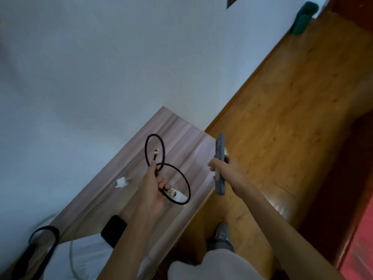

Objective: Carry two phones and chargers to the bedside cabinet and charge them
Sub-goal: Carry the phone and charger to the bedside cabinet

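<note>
My left hand [151,188] is closed on a dark looped charging cable [182,179], held above the wooden bedside cabinet [181,134]. Two loops stick out, and each cable end carries a white paw-print plug cover. My right hand [224,168] grips a grey-blue phone [219,156] edge-on, over the cabinet's right edge and the floor. A second, black phone [114,230] lies flat on the cabinet near its front. A small white charger plug [121,182] rests on the cabinet top, left of my left hand.
A white wall fills the left and top. The wooden floor [292,110] runs along the right, with a green object [303,19] against the wall far off. A dark strap [45,237] and white cloth with a pale cord lie at the lower left. My shoe [222,235] is on the floor.
</note>
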Tool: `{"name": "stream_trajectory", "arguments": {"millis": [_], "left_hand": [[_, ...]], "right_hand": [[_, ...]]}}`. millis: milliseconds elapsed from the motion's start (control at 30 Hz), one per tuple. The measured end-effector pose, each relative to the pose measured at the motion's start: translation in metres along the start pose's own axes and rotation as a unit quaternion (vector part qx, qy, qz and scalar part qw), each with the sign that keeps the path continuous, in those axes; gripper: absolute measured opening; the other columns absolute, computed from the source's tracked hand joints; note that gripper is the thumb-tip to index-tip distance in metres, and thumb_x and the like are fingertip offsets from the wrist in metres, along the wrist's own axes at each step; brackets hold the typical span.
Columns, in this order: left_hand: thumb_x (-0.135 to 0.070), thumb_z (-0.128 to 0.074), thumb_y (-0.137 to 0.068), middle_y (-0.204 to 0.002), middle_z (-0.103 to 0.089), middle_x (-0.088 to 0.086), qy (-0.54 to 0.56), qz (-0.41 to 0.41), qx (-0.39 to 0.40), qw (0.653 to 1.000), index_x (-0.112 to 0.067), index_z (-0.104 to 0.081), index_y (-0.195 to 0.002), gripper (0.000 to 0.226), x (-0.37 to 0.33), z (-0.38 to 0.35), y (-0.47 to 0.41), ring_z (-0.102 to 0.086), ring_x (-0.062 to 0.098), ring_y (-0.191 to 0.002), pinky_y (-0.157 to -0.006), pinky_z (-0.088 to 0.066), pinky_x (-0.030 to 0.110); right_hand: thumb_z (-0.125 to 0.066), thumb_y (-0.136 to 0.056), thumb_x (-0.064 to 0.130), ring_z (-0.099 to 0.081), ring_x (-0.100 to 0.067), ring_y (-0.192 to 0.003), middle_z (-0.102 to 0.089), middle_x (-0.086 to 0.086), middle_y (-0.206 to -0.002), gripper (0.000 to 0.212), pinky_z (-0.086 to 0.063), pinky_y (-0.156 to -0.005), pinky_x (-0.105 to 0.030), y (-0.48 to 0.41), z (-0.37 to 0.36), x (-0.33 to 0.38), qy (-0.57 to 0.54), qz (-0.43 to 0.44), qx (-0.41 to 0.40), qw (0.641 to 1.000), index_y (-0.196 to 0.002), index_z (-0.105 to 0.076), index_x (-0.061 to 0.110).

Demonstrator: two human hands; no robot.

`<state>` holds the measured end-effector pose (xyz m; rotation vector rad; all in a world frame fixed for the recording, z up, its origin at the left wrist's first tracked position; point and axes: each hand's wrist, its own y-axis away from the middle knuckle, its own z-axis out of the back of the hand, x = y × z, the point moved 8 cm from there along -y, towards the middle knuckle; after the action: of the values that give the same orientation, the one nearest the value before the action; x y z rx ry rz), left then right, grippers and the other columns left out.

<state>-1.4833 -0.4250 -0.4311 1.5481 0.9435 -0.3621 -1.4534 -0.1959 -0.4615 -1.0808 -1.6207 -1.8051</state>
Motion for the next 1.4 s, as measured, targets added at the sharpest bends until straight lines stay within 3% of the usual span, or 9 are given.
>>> {"name": "stream_trajectory", "arguments": {"millis": [100,267,400,500,600,933,1100,1233,1400], "left_hand": [[-0.03,-0.052,-0.1,-0.049,-0.031,-0.009,-0.035,-0.005,0.032,0.999,-0.017,-0.051,-0.077,0.026,0.011,-0.041,-0.002,-0.03,0.005,-0.038,-0.035,-0.031,0.018],[-0.024,-0.049,-0.101,-0.072,-0.06,-0.001,-0.064,0.02,0.138,0.988,-0.011,-0.058,-0.082,0.025,0.029,-0.107,-0.001,-0.049,0.005,-0.051,-0.034,-0.031,0.016],[-0.018,-0.046,-0.102,-0.09,-0.074,0.0,-0.029,0.067,0.248,0.966,-0.009,-0.064,-0.096,0.021,0.043,-0.162,0.004,-0.072,0.01,-0.09,-0.037,-0.039,0.014],[-0.016,-0.046,-0.101,-0.072,-0.063,-0.002,-0.02,0.111,0.276,0.955,-0.01,-0.06,-0.097,0.016,0.056,-0.195,0.003,-0.069,0.006,-0.069,-0.035,-0.038,0.013],[-0.018,-0.052,-0.092,-0.055,-0.036,-0.007,-0.013,0.146,0.305,0.941,-0.017,-0.051,-0.083,0.009,0.067,-0.227,0.0,-0.042,0.004,-0.045,-0.029,-0.028,0.015],[-0.022,-0.067,-0.08,-0.051,-0.03,-0.01,-0.154,0.188,0.423,0.873,-0.022,-0.048,-0.066,0.024,0.103,-0.384,-0.027,-0.028,0.003,-0.039,-0.032,-0.015,0.015],[-0.022,-0.074,-0.079,-0.05,-0.034,-0.008,-0.224,0.153,0.345,0.899,-0.022,-0.056,-0.065,0.023,0.109,-0.47,-0.071,-0.028,0.003,-0.037,-0.03,-0.023,0.016],[-0.02,-0.082,-0.072,-0.053,-0.036,-0.006,-0.366,0.102,0.287,0.88,-0.017,-0.058,-0.078,0.025,0.106,-0.528,-0.1,-0.026,0.005,-0.038,-0.028,-0.021,0.018],[-0.028,-0.089,-0.064,-0.052,-0.036,-0.01,-0.337,0.134,0.329,0.872,-0.017,-0.061,-0.094,0.042,0.107,-0.606,-0.109,-0.025,0.004,-0.039,-0.031,-0.023,0.018]], "right_hand": [[-0.07,-0.081,0.032,-0.067,-0.016,-0.087,-0.068,-0.009,-0.101,0.034,-0.056,-0.063,-0.028,0.007,0.036,0.002,-0.006,0.009,-0.03,1.0,-0.109,-0.059,0.019],[-0.068,-0.082,0.035,-0.068,-0.024,-0.088,-0.071,-0.01,-0.096,0.016,-0.057,-0.089,-0.047,0.018,0.097,-0.002,-0.013,0.001,-0.074,0.997,-0.09,-0.059,0.024],[-0.07,-0.075,0.045,-0.069,-0.021,-0.087,-0.071,-0.007,-0.095,0.03,-0.058,-0.09,-0.047,0.026,0.141,-0.009,-0.021,-0.005,-0.113,0.993,-0.095,-0.06,0.025],[-0.073,-0.079,0.042,-0.07,-0.021,-0.083,-0.072,-0.008,-0.095,0.027,-0.061,-0.086,-0.046,0.03,0.169,-0.016,-0.046,-0.012,-0.126,0.991,-0.095,-0.058,0.027],[-0.074,-0.079,0.04,-0.071,-0.017,-0.08,-0.073,-0.005,-0.094,0.028,-0.062,-0.081,-0.04,0.032,0.198,-0.017,-0.071,-0.018,-0.153,0.986,-0.099,-0.059,0.028],[-0.07,-0.087,0.029,-0.07,-0.028,-0.097,-0.072,-0.01,-0.102,0.016,-0.059,-0.087,-0.042,0.01,0.309,0.022,-0.115,-0.004,-0.238,0.964,-0.099,-0.059,0.024],[-0.07,-0.088,0.028,-0.069,-0.025,-0.102,-0.07,-0.011,-0.105,0.014,-0.059,-0.09,-0.045,-0.025,0.379,0.066,-0.138,0.009,-0.281,0.95,-0.098,-0.06,0.026],[-0.071,-0.087,0.028,-0.069,-0.019,-0.1,-0.07,-0.008,-0.104,0.017,-0.061,-0.088,-0.043,-0.051,0.427,0.102,-0.147,0.018,-0.3,0.943,-0.099,-0.06,0.024],[-0.071,-0.087,0.031,-0.069,-0.021,-0.098,-0.071,-0.012,-0.104,0.02,-0.06,-0.086,-0.04,-0.077,0.475,0.127,-0.137,0.001,-0.312,0.94,-0.102,-0.06,0.023]]}}
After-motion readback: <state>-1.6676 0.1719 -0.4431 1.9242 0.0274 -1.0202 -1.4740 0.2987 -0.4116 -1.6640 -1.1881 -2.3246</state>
